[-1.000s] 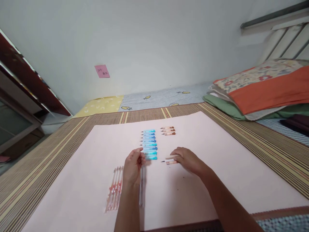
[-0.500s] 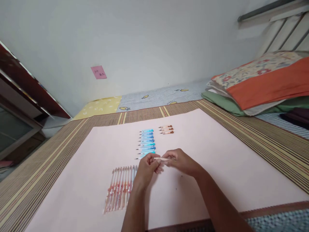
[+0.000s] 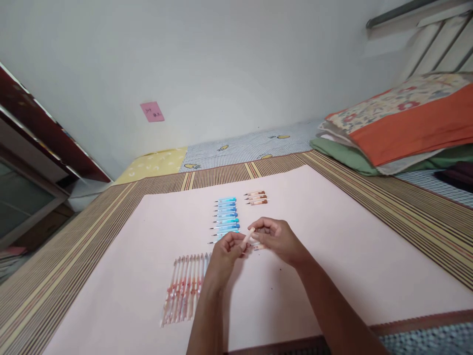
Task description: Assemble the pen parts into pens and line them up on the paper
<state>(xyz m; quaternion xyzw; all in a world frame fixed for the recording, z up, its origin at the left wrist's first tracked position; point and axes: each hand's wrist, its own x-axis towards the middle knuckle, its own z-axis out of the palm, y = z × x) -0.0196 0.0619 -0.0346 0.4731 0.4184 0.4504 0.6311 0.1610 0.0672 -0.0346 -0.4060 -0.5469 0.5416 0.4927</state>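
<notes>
On the striped mat (image 3: 74, 236), the pale sheet (image 3: 314, 296) spreads wide; clear pens (image 3: 182, 291) line up at eight o'clock from the left hand (image 3: 224, 251) and right hand (image 3: 277, 239), both half-curled and pinching; at ten, blue pens (image 3: 226, 215); just past twelve, brown-ended pens (image 3: 257, 197); and between those fingertips, one slim pale stick (image 3: 249, 235)! Looks light, stiff, perhaps slick: a fingertip hold near each end should suit.

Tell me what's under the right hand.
Under the right hand, just below the fingers, what looks like part of a cream pen shows on the pink sheet. The rest of it, and anything else behind the hand, is covered.
</notes>
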